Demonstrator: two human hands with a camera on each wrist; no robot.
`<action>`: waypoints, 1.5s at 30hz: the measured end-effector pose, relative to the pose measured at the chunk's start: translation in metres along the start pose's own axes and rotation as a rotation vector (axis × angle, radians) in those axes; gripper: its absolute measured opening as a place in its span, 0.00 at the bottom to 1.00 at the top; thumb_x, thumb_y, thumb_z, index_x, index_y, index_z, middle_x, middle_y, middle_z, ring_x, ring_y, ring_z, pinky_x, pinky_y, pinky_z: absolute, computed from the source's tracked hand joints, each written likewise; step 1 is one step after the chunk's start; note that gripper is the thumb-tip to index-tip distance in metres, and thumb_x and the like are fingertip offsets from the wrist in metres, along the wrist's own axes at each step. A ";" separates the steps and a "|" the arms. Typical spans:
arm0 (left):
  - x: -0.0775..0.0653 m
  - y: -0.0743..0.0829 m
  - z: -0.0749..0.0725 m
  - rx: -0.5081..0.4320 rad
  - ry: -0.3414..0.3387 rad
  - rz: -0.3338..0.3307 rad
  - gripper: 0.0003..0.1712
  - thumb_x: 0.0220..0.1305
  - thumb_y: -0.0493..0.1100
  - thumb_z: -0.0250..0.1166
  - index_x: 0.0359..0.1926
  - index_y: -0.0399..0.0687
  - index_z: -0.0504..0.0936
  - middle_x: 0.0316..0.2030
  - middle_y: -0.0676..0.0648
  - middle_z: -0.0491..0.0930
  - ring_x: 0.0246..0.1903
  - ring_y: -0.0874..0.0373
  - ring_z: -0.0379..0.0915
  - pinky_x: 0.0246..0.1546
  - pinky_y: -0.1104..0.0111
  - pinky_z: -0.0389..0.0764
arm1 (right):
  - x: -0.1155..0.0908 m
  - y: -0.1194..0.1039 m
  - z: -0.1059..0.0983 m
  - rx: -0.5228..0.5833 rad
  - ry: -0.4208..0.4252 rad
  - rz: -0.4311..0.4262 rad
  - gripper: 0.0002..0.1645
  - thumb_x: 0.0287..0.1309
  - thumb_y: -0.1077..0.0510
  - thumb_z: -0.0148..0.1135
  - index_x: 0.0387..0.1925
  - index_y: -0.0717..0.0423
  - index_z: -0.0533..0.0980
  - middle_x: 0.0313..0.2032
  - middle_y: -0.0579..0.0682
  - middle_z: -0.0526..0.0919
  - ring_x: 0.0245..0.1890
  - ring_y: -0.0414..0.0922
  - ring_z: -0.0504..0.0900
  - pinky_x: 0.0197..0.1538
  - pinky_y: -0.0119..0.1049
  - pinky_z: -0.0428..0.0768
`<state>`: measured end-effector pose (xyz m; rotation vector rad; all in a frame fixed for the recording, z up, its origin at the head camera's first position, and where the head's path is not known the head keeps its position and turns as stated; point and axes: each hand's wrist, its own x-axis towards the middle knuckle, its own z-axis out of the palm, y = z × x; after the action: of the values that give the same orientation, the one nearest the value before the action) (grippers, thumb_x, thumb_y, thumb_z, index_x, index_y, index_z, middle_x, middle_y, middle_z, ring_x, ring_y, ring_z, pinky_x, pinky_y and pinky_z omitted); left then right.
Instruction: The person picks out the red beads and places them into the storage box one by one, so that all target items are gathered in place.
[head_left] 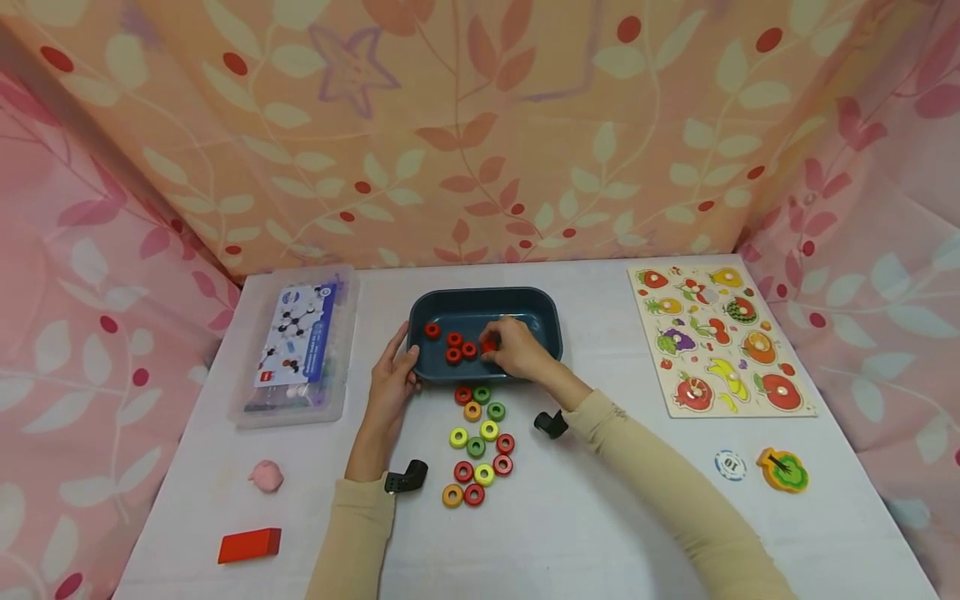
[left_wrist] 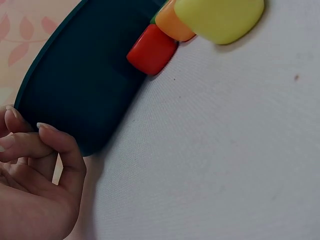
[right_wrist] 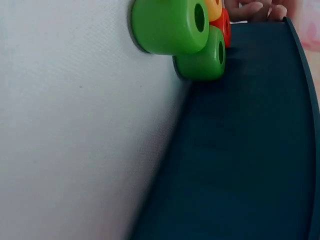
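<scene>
A dark blue tray [head_left: 543,310] stands at the table's middle back, with several red beads [head_left: 454,339] on its floor. My left hand [head_left: 392,379] holds the tray's left end, thumb at the front corner and fingers along the side; in the left wrist view those fingers [left_wrist: 65,142] are bent against the wall. My right hand [head_left: 517,348] reaches over the front rim and pinches a red bead [head_left: 489,345] inside the tray, fingers partly covering it. In front lie several loose thick, ring-like beads: red [head_left: 473,495], orange [head_left: 452,496], yellow [head_left: 459,437] and green [head_left: 496,411].
At the left are a clear plastic case [head_left: 296,346], a pink figure [head_left: 266,476] and a red block [head_left: 250,546]. A fruit puzzle board [head_left: 720,342] lies at the right, above a round chip [head_left: 730,466] and a tree-pattern piece [head_left: 783,470]. Patterned curtains [head_left: 450,125] surround the table.
</scene>
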<state>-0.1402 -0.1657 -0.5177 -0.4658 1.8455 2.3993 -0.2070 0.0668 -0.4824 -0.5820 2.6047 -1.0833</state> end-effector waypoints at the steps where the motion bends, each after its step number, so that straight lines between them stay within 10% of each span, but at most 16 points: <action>1: 0.000 0.000 0.000 0.001 0.001 0.000 0.26 0.74 0.48 0.60 0.69 0.75 0.71 0.26 0.53 0.71 0.21 0.64 0.63 0.25 0.71 0.70 | 0.000 0.000 0.000 0.031 -0.013 -0.012 0.17 0.56 0.65 0.72 0.49 0.61 0.82 0.46 0.56 0.80 0.39 0.46 0.81 0.45 0.39 0.80; 10: 0.000 -0.001 -0.001 -0.005 0.002 -0.001 0.26 0.73 0.48 0.60 0.69 0.75 0.71 0.25 0.55 0.70 0.20 0.64 0.62 0.25 0.70 0.70 | -0.002 0.004 0.000 0.230 -0.096 -0.108 0.22 0.60 0.72 0.64 0.57 0.64 0.76 0.56 0.59 0.81 0.54 0.52 0.84 0.55 0.40 0.82; 20: -0.002 0.002 -0.001 -0.028 -0.022 -0.032 0.28 0.74 0.46 0.59 0.71 0.73 0.69 0.25 0.53 0.71 0.20 0.63 0.62 0.25 0.70 0.70 | -0.008 0.002 0.002 0.118 0.008 -0.236 0.15 0.61 0.63 0.69 0.49 0.61 0.81 0.46 0.52 0.85 0.44 0.43 0.82 0.48 0.39 0.82; 27: -0.008 0.014 0.003 -0.036 -0.030 -0.040 0.28 0.74 0.45 0.59 0.72 0.67 0.68 0.25 0.51 0.71 0.20 0.62 0.63 0.26 0.69 0.71 | -0.025 -0.019 -0.003 0.253 -0.049 -0.339 0.12 0.59 0.58 0.72 0.45 0.54 0.83 0.35 0.44 0.85 0.34 0.42 0.80 0.39 0.39 0.80; 36: -0.003 0.000 0.005 -0.042 0.017 0.031 0.26 0.73 0.48 0.61 0.69 0.71 0.72 0.24 0.53 0.71 0.20 0.64 0.63 0.26 0.72 0.77 | -0.052 -0.033 0.003 0.127 -0.364 -0.237 0.21 0.61 0.54 0.70 0.54 0.56 0.82 0.22 0.45 0.82 0.20 0.39 0.76 0.27 0.28 0.71; 45: -0.001 -0.002 0.006 -0.055 0.026 0.080 0.26 0.73 0.47 0.60 0.70 0.68 0.71 0.27 0.51 0.73 0.22 0.64 0.64 0.26 0.72 0.77 | -0.056 -0.017 0.019 -0.008 -0.348 -0.168 0.28 0.65 0.50 0.66 0.66 0.47 0.75 0.16 0.41 0.72 0.17 0.38 0.72 0.25 0.30 0.66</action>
<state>-0.1394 -0.1593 -0.5181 -0.4376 1.8461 2.5130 -0.1451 0.0697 -0.4783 -0.9156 2.2921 -0.9219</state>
